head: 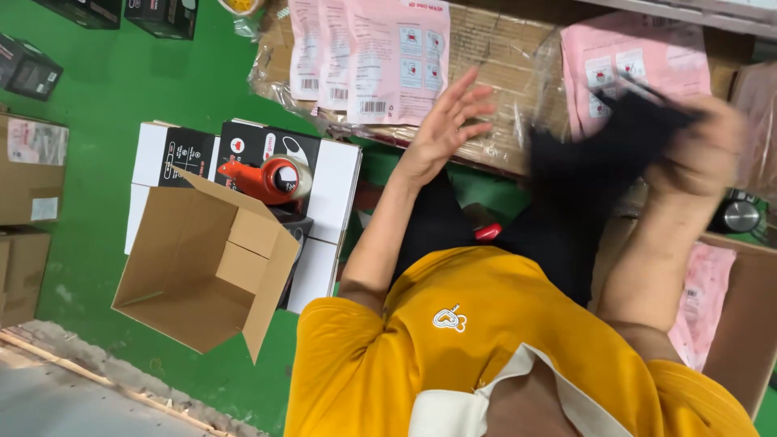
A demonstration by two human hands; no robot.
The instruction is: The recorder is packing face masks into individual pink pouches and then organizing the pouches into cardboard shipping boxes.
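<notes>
On green floor (pixel 121 89): open carton (pixel 202 267), tape dispenser (pixel 271 178).

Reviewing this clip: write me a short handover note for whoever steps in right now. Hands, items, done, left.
Left hand: open, fingers spread, hovering over the pink packets on the wrapped cardboard stack.
Right hand: gripping a black garment, blurred.
Open cardboard box stands on the green floor, nothing visible inside; red tape dispenser lies on the white boxes behind it.
Done: nothing boxed.
Left: garment is unpacked, box unsealed.

matt black cloth (pixel 595 174), glossy pink packets (pixel 388 57)
</notes>
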